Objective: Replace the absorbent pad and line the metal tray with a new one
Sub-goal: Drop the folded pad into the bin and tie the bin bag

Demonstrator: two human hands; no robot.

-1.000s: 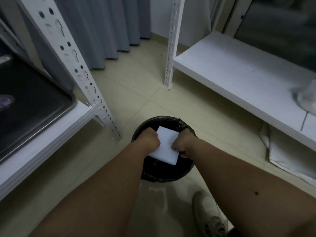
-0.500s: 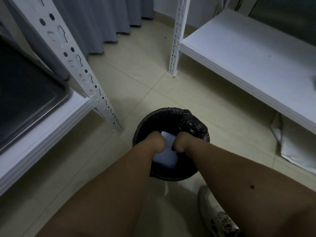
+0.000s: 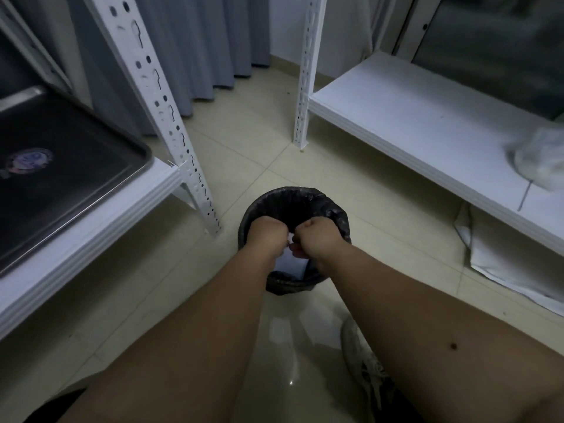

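The white pad sits just below the centre of the frame, crumpled small and mostly hidden, only a pale folded patch showing inside the mouth of the black-lined bin. The metal tray lies flat on the white shelf at the left edge of the frame, dull grey with rounded corners, a round sticker on its bare bottom.
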